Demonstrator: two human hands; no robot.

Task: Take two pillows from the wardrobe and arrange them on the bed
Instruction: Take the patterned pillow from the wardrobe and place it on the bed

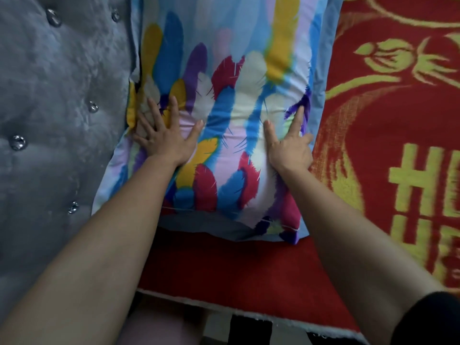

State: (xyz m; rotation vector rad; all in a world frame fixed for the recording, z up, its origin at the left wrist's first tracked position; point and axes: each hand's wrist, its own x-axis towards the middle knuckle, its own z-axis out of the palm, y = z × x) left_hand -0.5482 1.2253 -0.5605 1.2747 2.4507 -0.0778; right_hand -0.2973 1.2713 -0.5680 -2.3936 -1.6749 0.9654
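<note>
Pressing pillow (224, 108) with flat, splayed left hand (166, 143) and right hand (290, 145), grasping nothing, I should smooth it square against left headboard (62, 95).

Single head-worn wide-angle view; no second view to share anything with. You look forward and steeply down from above bed edge, close in. Your left hand (165, 143) and right hand (290, 148) sit mid-frame on feather-print pillow (239, 100), forearms entering from bottom corners. Grey tufted headboard (57, 108) fills left side, red blanket (388, 125) fills right. Lens bends outer edges. Floor strip just visible at bottom.
</note>
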